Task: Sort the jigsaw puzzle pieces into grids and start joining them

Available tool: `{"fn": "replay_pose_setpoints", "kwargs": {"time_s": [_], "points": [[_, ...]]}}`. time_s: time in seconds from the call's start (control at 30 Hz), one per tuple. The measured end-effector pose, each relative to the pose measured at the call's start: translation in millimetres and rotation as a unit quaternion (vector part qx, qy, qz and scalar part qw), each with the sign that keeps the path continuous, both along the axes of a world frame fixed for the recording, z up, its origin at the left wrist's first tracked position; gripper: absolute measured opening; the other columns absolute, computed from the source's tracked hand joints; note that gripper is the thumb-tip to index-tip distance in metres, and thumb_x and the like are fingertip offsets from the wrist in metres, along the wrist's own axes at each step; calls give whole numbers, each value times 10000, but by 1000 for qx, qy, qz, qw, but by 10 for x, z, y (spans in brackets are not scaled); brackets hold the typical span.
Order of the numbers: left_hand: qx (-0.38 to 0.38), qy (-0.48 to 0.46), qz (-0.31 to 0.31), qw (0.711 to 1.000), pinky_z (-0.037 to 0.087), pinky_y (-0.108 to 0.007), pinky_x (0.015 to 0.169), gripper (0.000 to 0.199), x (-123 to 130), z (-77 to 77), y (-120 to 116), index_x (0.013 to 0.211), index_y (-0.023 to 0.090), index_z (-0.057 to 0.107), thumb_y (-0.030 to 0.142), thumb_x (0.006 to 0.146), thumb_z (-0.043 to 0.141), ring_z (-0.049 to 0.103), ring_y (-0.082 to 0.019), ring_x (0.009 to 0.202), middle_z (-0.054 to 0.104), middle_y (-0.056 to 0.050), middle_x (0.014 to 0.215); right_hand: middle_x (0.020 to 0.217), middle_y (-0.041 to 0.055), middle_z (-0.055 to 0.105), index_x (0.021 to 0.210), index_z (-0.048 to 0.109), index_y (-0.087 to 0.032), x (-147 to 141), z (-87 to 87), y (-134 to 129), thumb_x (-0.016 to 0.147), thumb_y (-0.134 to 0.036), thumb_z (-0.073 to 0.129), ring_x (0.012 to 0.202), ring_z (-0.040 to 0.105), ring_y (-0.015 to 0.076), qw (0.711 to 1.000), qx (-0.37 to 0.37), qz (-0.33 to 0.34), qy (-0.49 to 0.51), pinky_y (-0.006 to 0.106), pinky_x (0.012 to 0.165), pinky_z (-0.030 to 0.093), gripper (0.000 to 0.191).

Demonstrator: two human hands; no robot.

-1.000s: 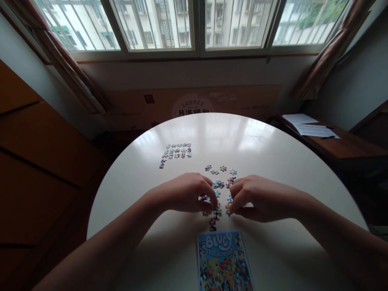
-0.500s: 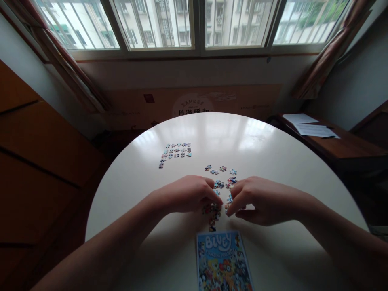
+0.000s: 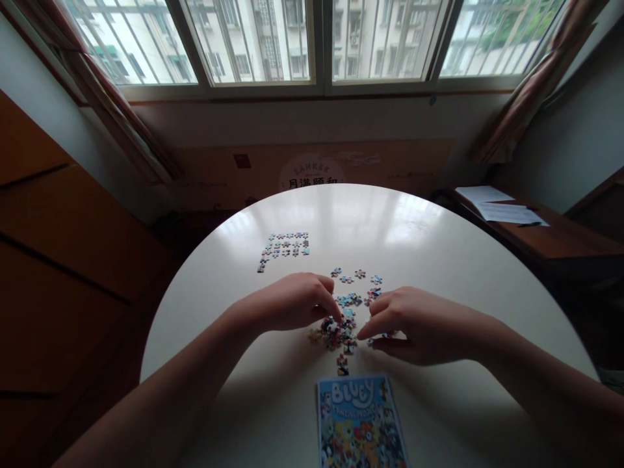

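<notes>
Several small loose jigsaw pieces [image 3: 332, 335] lie in a pile near the middle of the white round table. My left hand [image 3: 299, 300] reaches over the pile's left side, its index fingertip down on the pieces and the fingers apart; no piece shows in its grasp. On the right, my right hand [image 3: 407, 325] rests low with index finger and thumb spread, beside the pile's right edge. It partly hides some pieces beneath it. Farther off, puzzle pieces laid in rows [image 3: 285, 245] form a block on the table's left.
A Bluey picture sheet [image 3: 361, 419] lies at the table's [image 3: 463, 260] near edge. Scattered pieces [image 3: 360, 273] sit beyond the pile. A brown side desk [image 3: 565, 237] with papers [image 3: 511, 213] and a pen stands at the right, and a barred window is ahead.
My left hand has moved left and slightly away from me, uncovering more of the pile, which has spread leftward. My right index fingertip has shifted slightly left toward the pile.
</notes>
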State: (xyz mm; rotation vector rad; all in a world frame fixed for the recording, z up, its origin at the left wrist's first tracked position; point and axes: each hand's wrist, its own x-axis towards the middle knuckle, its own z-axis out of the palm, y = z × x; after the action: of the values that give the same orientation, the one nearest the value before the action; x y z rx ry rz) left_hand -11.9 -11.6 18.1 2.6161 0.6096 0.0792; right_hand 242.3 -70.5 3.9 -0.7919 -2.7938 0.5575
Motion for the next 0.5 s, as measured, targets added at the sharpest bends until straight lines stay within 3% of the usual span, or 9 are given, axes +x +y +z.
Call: {"fn": "replay_pose_setpoints", "kwargs": {"time_s": [0.13,0.3,0.4,0.5], "points": [[-5,-12,-4,1000,426,-224,637,165,-14,-16,27,973,270,790,175,891,682,599,-107,709,679,-11,849,839,3,664,1122,721,-289,-67,-108,29,914,-190,608,699,533,106,999,34,-22,21,251,634,324,256],[46,-33,50,997,440,-239,651,113,-140,60,111,893,225,771,282,899,674,600,-115,694,697,-18,832,852,-9,659,1144,702,-313,-130,-232,46,923,-257,639,729,546,112,998,50,-31,23,253,647,329,236],[110,-113,159,975,420,-250,614,298,-341,158,211,920,191,766,426,950,587,569,-123,630,693,-30,776,851,-28,665,1107,707,-328,-143,-263,49,898,-234,660,744,550,111,998,46,-33,21,257,667,335,234],[187,-254,317,894,385,-255,573,483,-566,214,326,935,155,770,521,990,458,515,-129,555,603,-8,626,851,-38,670,1092,710,-333,-154,-267,48,884,-206,661,753,554,107,998,43,-32,29,260,686,349,249]]}}
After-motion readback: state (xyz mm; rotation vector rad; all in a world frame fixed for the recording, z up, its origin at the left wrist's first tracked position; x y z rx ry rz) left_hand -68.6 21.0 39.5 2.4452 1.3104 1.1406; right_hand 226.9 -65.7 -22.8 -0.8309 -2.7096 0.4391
